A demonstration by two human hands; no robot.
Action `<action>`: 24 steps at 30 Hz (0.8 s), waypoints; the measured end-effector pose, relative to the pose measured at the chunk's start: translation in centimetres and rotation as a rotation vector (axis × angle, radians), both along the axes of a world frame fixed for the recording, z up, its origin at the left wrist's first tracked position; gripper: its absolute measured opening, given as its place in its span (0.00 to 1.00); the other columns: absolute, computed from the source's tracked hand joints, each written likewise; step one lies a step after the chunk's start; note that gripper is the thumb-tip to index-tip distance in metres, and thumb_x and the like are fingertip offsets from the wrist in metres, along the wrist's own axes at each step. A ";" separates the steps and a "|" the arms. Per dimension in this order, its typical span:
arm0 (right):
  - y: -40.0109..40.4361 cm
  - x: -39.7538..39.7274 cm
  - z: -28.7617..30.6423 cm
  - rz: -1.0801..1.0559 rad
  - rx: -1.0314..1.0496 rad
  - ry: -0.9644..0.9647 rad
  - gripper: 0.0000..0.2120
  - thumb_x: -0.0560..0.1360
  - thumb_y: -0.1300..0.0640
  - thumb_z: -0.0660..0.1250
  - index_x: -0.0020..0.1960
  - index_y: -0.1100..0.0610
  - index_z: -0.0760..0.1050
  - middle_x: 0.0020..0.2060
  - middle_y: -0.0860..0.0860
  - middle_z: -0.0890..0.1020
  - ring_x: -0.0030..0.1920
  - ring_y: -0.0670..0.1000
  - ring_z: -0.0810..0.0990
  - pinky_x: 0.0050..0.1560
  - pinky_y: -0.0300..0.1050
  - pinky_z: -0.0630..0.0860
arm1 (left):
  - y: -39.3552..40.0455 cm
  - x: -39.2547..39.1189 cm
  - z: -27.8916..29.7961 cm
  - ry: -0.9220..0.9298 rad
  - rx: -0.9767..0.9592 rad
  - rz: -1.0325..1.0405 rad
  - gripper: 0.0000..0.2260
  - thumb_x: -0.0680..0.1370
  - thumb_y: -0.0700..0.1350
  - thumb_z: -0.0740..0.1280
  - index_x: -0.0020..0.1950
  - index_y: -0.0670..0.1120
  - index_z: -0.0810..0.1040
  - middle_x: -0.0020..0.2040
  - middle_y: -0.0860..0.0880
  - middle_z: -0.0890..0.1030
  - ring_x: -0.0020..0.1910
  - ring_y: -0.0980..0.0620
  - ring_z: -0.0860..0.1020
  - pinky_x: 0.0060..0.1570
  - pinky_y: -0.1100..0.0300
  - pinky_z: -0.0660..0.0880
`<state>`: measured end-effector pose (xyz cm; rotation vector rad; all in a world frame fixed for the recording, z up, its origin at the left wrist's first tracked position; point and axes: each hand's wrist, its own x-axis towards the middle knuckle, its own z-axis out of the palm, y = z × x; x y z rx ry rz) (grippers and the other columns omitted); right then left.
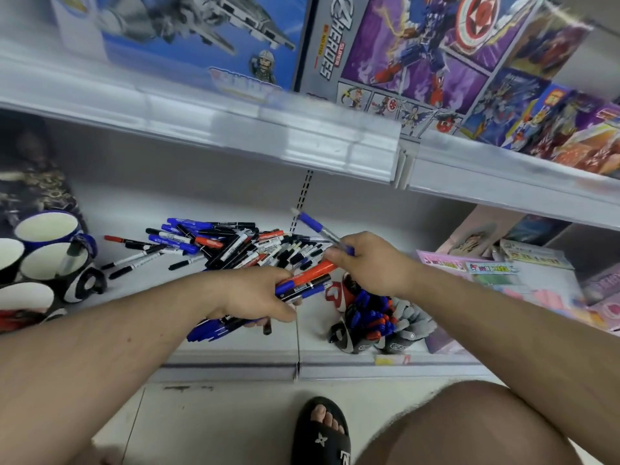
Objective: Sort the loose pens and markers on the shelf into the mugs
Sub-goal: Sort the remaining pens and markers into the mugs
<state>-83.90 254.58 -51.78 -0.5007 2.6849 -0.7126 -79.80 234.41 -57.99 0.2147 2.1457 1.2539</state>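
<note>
My left hand [258, 293] is clenched around a bundle of markers [302, 283], blue, black and one fat orange-red, their ends sticking out both sides of my fist. My right hand [365, 260] pinches a single blue pen [318, 228] near its lower end, tip angled up toward the shelf's back wall.

These are light, stiff plastic barrels, smooth and likely to slide against one another, so I judge the bundle wants a firm grip round its middle, while single pens take a pinch at mid-barrel.

Beyond my hands the loose pile of pens [231, 246] sprawls across the white shelf [235, 357], crossed over each other, so lifting one may drag its neighbours. The mugs [47, 260] stand at the far left, well apart from the pile; one seems to hold a pen already. Just right of my left hand, a tipped mug [365, 317] lies crammed with blue and red caps. The upper shelf edge [302, 142] overhangs, limiting headroom. Pink packets [486, 266] crowd the right.
</note>
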 end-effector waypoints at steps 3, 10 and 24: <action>-0.6 -0.2 -0.5 -0.107 -0.170 -0.114 0.16 0.82 0.50 0.61 0.43 0.61 0.73 0.28 0.51 0.67 0.31 0.52 0.66 0.34 0.45 0.67 | -3.3 1.2 0.2 -0.014 -0.047 0.047 0.10 0.76 0.42 0.71 0.56 0.45 0.75 0.31 0.49 0.74 0.27 0.53 0.70 0.32 0.58 0.70; -4.5 0.6 -1.8 -0.261 -0.336 -0.078 0.18 0.83 0.47 0.57 0.40 0.58 0.69 0.31 0.55 0.73 0.31 0.50 0.71 0.36 0.42 0.71 | -12.3 4.0 0.3 -0.029 -0.066 0.329 0.04 0.79 0.42 0.66 0.49 0.43 0.73 0.32 0.49 0.71 0.27 0.54 0.68 0.27 0.59 0.66; -21.0 4.2 -7.0 -0.079 -0.501 0.021 0.11 0.82 0.55 0.61 0.43 0.59 0.74 0.30 0.55 0.71 0.27 0.50 0.68 0.27 0.41 0.67 | -27.6 11.0 3.6 -0.001 0.585 1.232 0.10 0.83 0.39 0.57 0.44 0.44 0.73 0.33 0.49 0.73 0.26 0.54 0.72 0.26 0.63 0.73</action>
